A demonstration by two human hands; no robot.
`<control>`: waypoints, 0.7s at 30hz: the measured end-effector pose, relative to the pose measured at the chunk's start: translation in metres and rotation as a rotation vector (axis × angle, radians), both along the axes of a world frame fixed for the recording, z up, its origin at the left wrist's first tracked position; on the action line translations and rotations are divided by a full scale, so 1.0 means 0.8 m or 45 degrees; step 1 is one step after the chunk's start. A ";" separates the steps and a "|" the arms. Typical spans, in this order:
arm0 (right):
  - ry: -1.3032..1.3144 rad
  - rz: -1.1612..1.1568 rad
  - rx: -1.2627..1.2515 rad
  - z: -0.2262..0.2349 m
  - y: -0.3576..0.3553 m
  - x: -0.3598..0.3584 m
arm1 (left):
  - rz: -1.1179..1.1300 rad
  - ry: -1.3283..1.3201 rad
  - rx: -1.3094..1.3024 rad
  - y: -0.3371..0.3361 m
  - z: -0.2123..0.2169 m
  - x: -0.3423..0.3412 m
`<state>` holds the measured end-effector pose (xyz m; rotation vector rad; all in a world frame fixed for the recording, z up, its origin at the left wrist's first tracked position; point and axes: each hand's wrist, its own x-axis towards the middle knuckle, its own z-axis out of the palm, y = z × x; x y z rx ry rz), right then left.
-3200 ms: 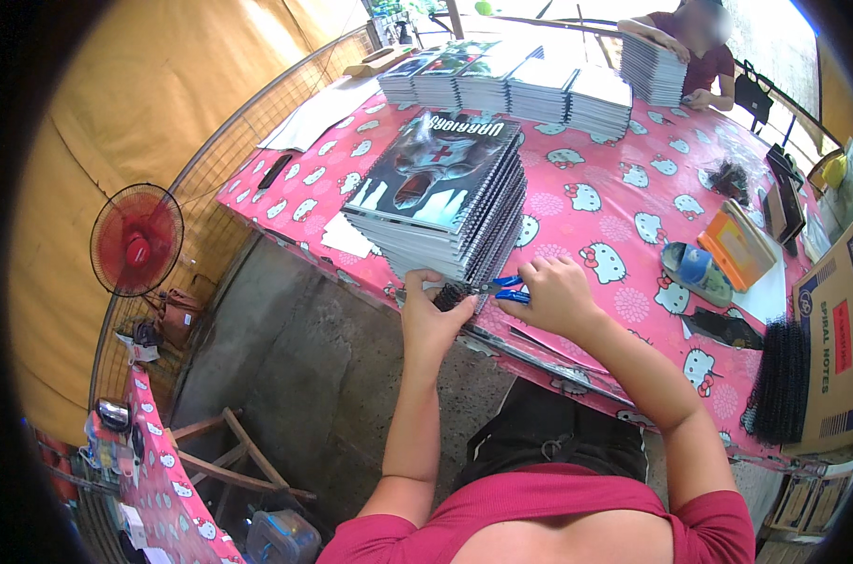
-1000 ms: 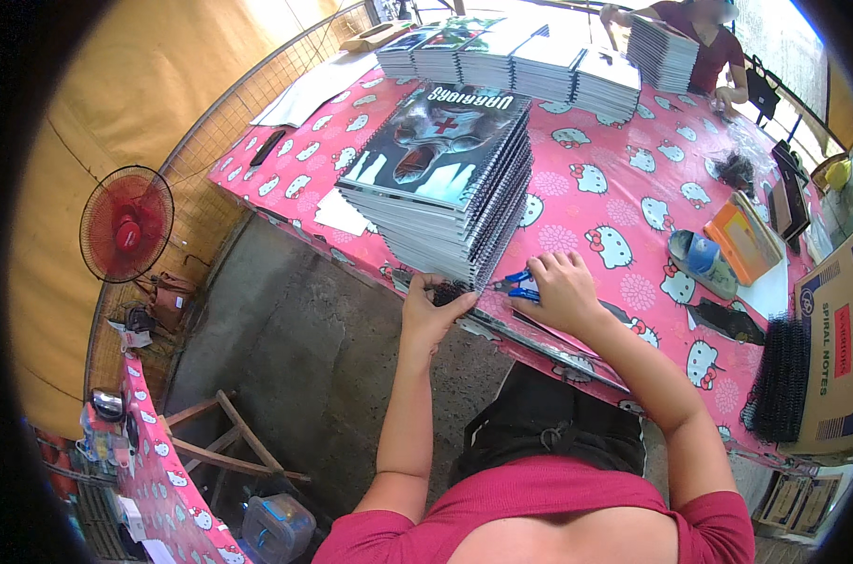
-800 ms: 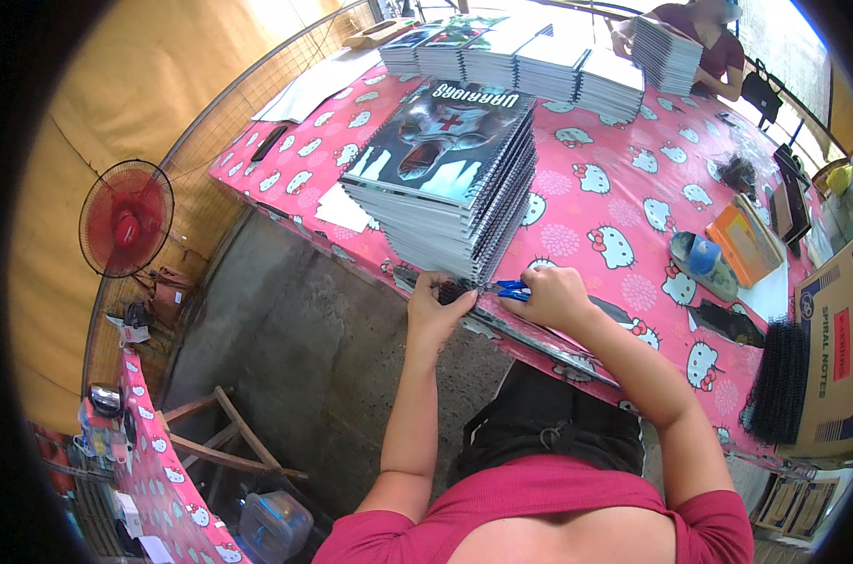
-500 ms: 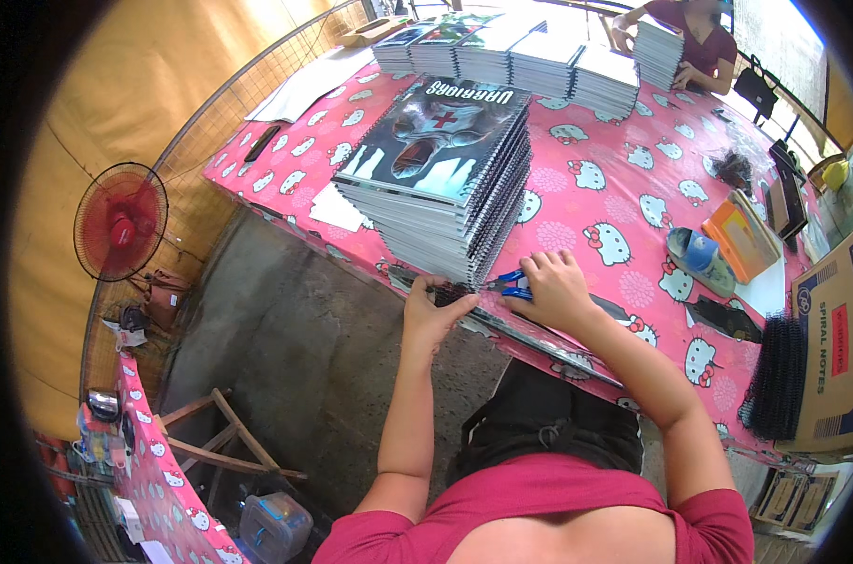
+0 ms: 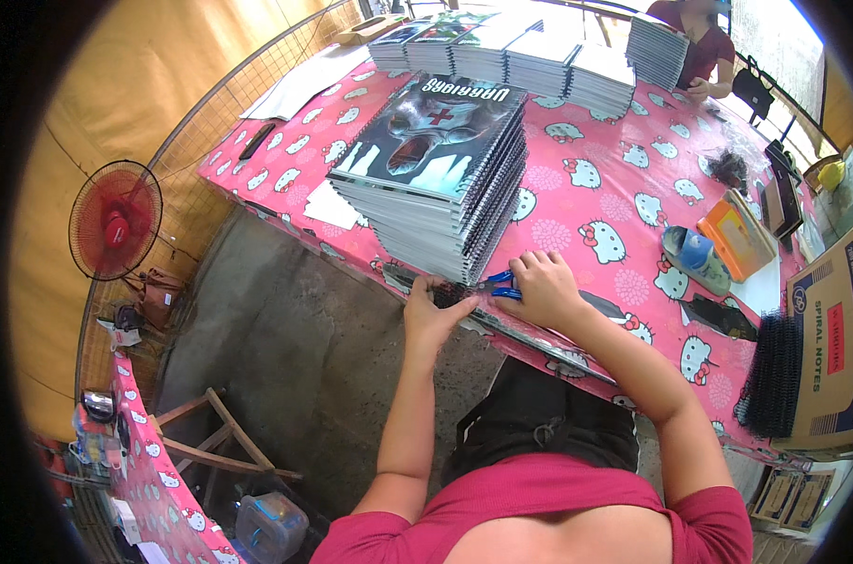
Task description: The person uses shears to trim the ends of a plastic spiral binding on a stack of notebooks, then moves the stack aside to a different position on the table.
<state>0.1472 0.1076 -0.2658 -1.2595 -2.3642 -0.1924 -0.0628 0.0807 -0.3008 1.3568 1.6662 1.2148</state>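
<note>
Right hand closed around blue-handled pliers, tip aimed at the black spiral binding at the table's near edge. Left hand fingers curled down on that binding and the notebook under it, pinching it in place; exact grip partly hidden. Both hands sit just in front of the tall stack of spiral notebooks, touching or nearly touching its base.

Risks, as a judgement: work sits right on the table lip, so a slip of the pliers could push the piece off onto the concrete floor; left fingers are very near the plier tip, so a pinch is possible; the stack is high and leans a bit, a bump from the wrist could shift it.

Surface: pink cartoon-cat tablecloth, crowded. More notebook piles at the far end, where another person stands. Orange box, bundle of black coils and cardboard carton at right.

Room: red fan at left by wire mesh and a yellow wall, wooden stool below
</note>
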 end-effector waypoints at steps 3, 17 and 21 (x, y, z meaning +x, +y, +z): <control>-0.100 -0.061 -0.408 0.014 0.000 -0.006 | -0.051 -0.008 0.199 0.005 -0.018 -0.005; -0.245 -0.059 -0.537 0.026 0.000 -0.010 | 0.097 0.183 0.111 -0.019 0.015 0.012; -0.235 -0.125 -0.560 0.037 -0.017 0.022 | 0.083 0.265 0.170 -0.012 0.006 0.023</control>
